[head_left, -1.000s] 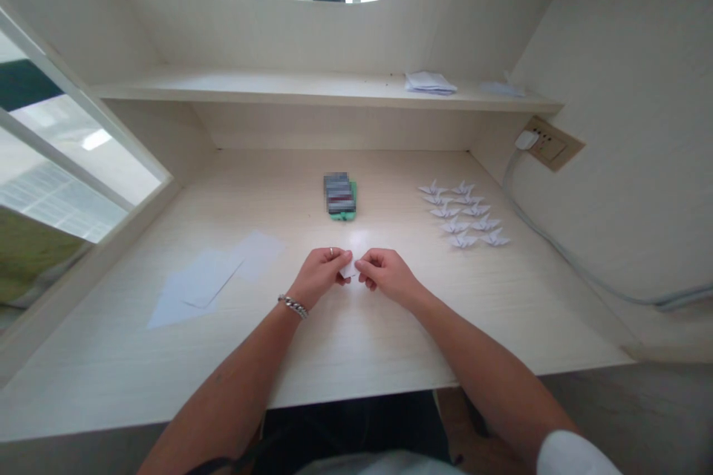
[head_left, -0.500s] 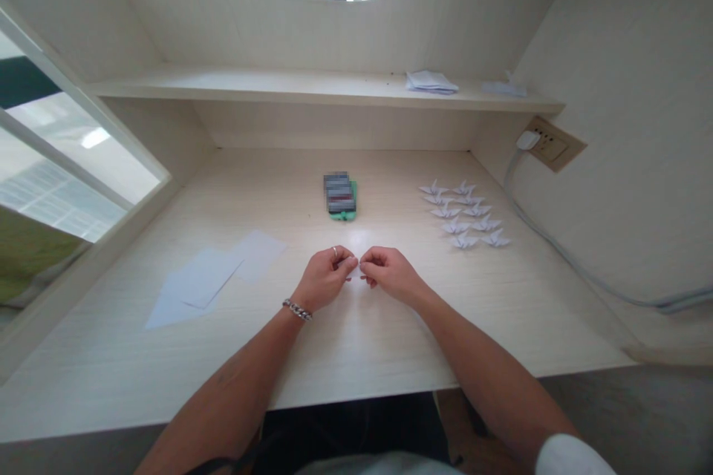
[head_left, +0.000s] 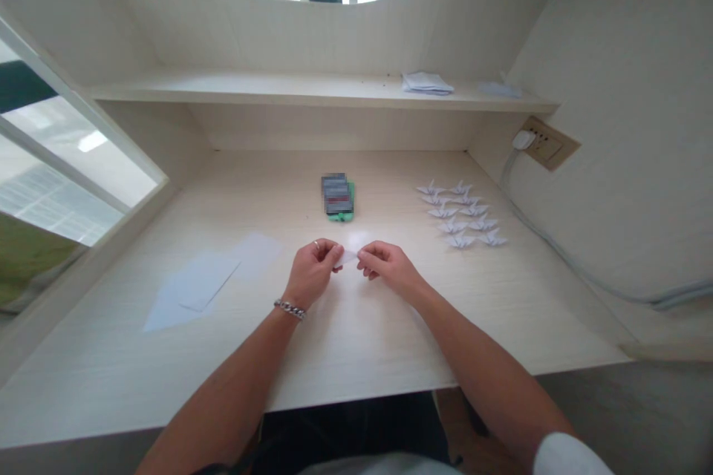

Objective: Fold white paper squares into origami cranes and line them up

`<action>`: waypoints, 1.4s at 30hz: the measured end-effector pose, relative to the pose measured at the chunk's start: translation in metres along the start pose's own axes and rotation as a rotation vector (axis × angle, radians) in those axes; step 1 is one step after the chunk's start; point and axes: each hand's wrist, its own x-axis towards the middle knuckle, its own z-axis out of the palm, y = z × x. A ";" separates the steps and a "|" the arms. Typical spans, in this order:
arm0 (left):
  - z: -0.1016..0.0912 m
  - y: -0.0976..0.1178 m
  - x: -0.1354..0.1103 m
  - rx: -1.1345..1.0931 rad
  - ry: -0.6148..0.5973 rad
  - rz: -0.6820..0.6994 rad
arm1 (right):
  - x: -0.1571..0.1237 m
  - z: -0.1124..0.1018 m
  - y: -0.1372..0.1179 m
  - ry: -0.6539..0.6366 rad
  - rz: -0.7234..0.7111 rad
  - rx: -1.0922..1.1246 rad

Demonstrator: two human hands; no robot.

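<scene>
A small piece of folded white paper (head_left: 347,257) is stretched between my two hands over the desk. My left hand (head_left: 313,272), with a ring and a chain bracelet, pinches its left end between thumb and fingers. At the right tip, my right hand (head_left: 388,264) is closed on the paper in a fingertip pinch. Fingers cover part of the paper, so its full shape is hidden. Several white paper cranes (head_left: 460,225) stand in two columns to the right of my hands. Loose sheets of white paper (head_left: 206,278) overlap on the left.
A phone-like object with a green edge (head_left: 337,197), its face blurred, lies beyond my hands. Folded white papers (head_left: 427,83) rest on the shelf (head_left: 250,87). A white plug sits in the wall socket (head_left: 551,145), its cable (head_left: 557,249) running down the right side.
My hands have drawn apart, the left one moving left, and more of the folded paper shows between them. The view has shifted slightly.
</scene>
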 end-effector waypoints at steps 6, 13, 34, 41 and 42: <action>0.007 0.005 -0.006 0.134 -0.266 0.010 | 0.002 -0.002 0.008 0.018 -0.060 -0.136; -0.005 0.013 -0.006 0.292 -0.463 0.025 | -0.001 -0.018 0.004 -0.167 -0.035 -0.235; 0.014 0.003 -0.007 0.054 -0.008 -0.019 | 0.001 0.007 0.006 0.128 -0.087 -0.129; 0.016 -0.001 -0.005 -0.162 0.007 -0.168 | 0.001 0.014 0.011 0.206 -0.187 -0.197; 0.017 -0.001 -0.006 -0.172 -0.013 -0.178 | 0.002 0.013 0.011 0.212 -0.187 -0.189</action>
